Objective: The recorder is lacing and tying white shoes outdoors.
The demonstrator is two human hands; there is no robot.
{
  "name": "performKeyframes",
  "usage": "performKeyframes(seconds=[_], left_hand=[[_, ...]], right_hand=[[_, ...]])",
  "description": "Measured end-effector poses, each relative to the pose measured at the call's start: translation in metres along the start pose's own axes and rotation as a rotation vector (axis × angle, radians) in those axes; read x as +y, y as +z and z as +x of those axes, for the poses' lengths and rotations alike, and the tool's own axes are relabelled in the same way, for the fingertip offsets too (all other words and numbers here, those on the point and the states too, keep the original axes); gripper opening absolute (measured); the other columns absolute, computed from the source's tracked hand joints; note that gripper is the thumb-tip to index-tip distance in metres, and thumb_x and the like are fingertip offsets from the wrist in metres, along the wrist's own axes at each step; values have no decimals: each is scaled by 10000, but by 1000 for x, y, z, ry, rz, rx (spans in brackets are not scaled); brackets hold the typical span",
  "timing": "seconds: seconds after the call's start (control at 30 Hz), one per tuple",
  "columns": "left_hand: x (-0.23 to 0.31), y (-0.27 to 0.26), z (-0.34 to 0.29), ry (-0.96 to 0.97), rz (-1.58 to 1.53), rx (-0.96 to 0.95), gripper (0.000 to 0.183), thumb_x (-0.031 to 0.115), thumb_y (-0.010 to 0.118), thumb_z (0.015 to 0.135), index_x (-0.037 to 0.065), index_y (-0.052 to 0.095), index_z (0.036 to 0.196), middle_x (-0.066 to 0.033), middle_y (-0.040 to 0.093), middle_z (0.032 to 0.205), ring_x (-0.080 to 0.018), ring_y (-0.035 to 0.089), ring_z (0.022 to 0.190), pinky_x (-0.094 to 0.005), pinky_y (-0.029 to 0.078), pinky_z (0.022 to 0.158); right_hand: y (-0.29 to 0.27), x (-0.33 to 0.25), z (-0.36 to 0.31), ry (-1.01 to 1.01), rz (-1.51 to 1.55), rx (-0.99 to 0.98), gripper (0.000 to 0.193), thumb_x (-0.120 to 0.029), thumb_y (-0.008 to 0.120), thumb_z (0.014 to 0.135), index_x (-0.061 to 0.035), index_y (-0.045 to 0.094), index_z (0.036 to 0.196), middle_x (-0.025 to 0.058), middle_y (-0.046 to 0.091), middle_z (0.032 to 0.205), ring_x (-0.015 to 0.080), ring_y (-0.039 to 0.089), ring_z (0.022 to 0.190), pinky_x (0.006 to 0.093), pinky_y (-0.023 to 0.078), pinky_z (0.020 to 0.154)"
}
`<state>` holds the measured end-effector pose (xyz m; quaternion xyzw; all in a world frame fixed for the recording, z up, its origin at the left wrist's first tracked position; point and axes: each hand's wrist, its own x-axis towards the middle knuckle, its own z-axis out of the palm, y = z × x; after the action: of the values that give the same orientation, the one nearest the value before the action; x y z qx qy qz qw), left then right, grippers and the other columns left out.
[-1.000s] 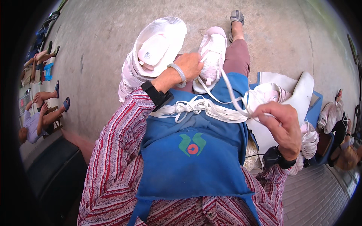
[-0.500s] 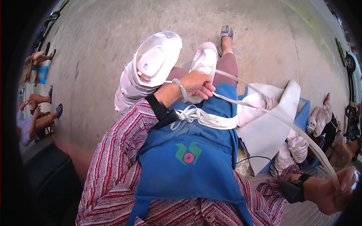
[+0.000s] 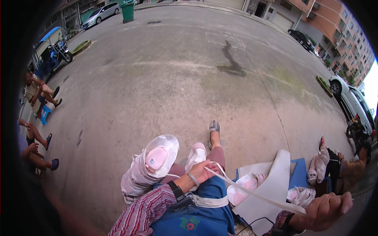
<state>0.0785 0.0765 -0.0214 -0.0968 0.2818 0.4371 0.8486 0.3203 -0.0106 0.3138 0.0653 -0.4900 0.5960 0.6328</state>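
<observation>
A white and pink shoe (image 3: 195, 153) rests on my lap, its toe pointing away from me. My left hand (image 3: 200, 172) is at the shoe with its fingers curled round a flat white shoelace (image 3: 258, 194). That lace runs slantwise to the lower right, where my right hand (image 3: 327, 210) grips its other stretch, lifted out to the side. A loop of lace stands up beside my left fingers. Across my blue apron (image 3: 173, 224) lies a bundle of white laces (image 3: 211, 201). Left of the shoe is a stack of pink and white shoes (image 3: 136, 181).
At my right, a white sheet (image 3: 275, 177) stands in a blue bin (image 3: 298, 173) beside more pink shoes (image 3: 247, 184). People sit at far left and far right. Parked vehicles, including a white car (image 3: 356, 100), and a green rubbish bin (image 3: 127, 11) border the concrete yard.
The view has tilted up, so the yard and buildings show and my lap sits lower. My right hand still draws the lace out to the right; my left stays at the shoe.
</observation>
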Motion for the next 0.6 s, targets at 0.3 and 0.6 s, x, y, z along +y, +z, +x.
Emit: performKeyframes(seconds=[0.3,0.6], left_hand=[[27,10,-37,-252,821,127,374,376,543,886,2,558,904,-112,638,805,-203,643,680,-312,545,573],[12,64,-92,889,1885,-561,705,112,621,731,109,300,1359,-173,315,1378,-327,221,1325,-411,200,1083]], right_hand=[[22,26,13,-31,92,115,231,-265,375,978,-70,479,912,-36,243,497,40,198,350,196,190,301],[36,53,35,-30,243,126,256,-282,397,971,-49,476,901,-44,262,517,33,206,363,202,197,302]])
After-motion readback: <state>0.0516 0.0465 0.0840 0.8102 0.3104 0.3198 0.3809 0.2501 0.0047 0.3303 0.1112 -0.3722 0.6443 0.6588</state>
